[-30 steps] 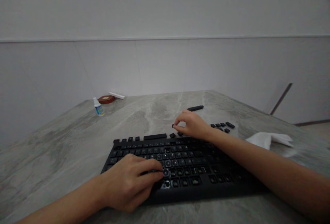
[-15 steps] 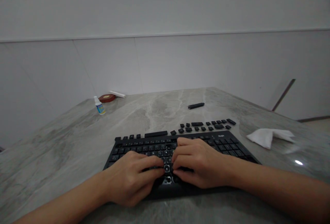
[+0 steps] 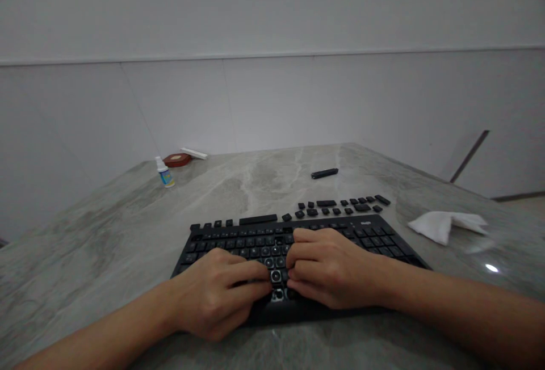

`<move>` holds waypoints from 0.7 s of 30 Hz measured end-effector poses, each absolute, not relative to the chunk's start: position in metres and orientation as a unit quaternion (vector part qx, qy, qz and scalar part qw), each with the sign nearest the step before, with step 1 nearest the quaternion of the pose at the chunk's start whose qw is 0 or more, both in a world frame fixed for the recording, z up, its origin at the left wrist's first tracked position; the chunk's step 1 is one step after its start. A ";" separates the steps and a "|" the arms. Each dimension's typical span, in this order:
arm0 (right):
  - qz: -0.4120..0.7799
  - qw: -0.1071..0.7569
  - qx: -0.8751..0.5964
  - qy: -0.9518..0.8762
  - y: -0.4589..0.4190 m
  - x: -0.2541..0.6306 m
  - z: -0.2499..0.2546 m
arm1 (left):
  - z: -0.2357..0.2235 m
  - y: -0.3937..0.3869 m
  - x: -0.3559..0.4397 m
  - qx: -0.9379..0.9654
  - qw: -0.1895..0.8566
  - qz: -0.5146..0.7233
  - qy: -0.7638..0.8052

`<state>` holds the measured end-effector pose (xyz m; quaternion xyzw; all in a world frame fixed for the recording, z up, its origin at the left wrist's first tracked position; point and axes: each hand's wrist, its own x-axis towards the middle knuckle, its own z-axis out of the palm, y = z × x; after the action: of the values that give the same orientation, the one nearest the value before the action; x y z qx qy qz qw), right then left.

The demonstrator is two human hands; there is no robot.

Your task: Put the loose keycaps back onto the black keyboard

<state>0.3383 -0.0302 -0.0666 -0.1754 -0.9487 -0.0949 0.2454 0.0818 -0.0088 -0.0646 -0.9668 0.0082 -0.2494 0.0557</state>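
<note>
A black keyboard [image 3: 293,314] lies in front of me, with bare key sockets [image 3: 276,276] showing between my hands where keycaps are off. My left hand [image 3: 221,293] rests on its left half. The thumb and index finger are drawn together at the sockets, and whatever they grip is too small to make out. Just across the gap, my right hand [image 3: 326,268] is closed with curled fingertips down among the keys. Its palm hides what the fingertips hold. Loose black keycaps [image 3: 326,204] lie in rows behind the keyboard, a long one [image 3: 258,219] among them.
A black stick-like tool [image 3: 324,173] lies farther back. White cloth or tissue [image 3: 447,225] lies crumpled on the right. At the back left stand a small spray bottle [image 3: 165,173], a reddish-brown case [image 3: 177,160] and a white strip [image 3: 194,154]. The marble-patterned table [image 3: 106,234] meets a wall.
My right hand came back from the loose keycaps, where it pinched a small black keycap, down to the keyboard beside my left hand. The left hand has hardly moved.
</note>
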 end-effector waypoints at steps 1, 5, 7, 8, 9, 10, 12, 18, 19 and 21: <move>-0.093 0.241 -0.177 -0.950 -0.030 0.339 -0.067 | -0.064 -0.009 0.081 -0.967 0.061 -0.249 0.005; -0.085 0.230 -0.179 -0.953 -0.030 0.340 -0.065 | -0.062 -0.011 0.081 -0.970 0.066 -0.235 -0.011; -0.080 0.228 -0.177 -0.954 -0.030 0.341 -0.064 | -0.061 -0.011 0.081 -0.970 0.062 -0.233 -0.012; -0.077 0.226 -0.177 -0.955 -0.030 0.341 -0.063 | -0.061 -0.011 0.081 -0.971 0.057 -0.232 -0.010; -0.075 0.223 -0.178 -0.956 -0.030 0.341 -0.062 | -0.061 -0.011 0.081 -0.971 0.054 -0.232 -0.006; -0.072 0.220 -0.179 -0.956 -0.030 0.341 -0.061 | -0.062 -0.010 0.082 -0.972 0.051 -0.230 -0.002; -0.068 0.213 -0.180 -0.958 -0.030 0.341 -0.060 | -0.062 -0.009 0.082 -0.974 0.043 -0.223 0.005; -0.059 0.216 -0.176 -0.959 -0.030 0.342 -0.058 | -0.064 -0.007 0.083 -0.979 0.022 -0.200 0.019; -0.057 0.216 -0.175 -0.959 -0.030 0.342 -0.057 | -0.065 -0.007 0.083 -0.980 0.021 -0.199 0.020; -0.051 0.215 -0.175 -0.960 -0.030 0.342 -0.057 | -0.064 -0.007 0.083 -0.980 0.021 -0.199 0.019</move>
<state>0.3422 -0.0301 -0.0575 -0.1750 -0.9596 -0.0507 0.2145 0.0829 -0.0074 -0.0643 -0.9795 0.0191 -0.1993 0.0208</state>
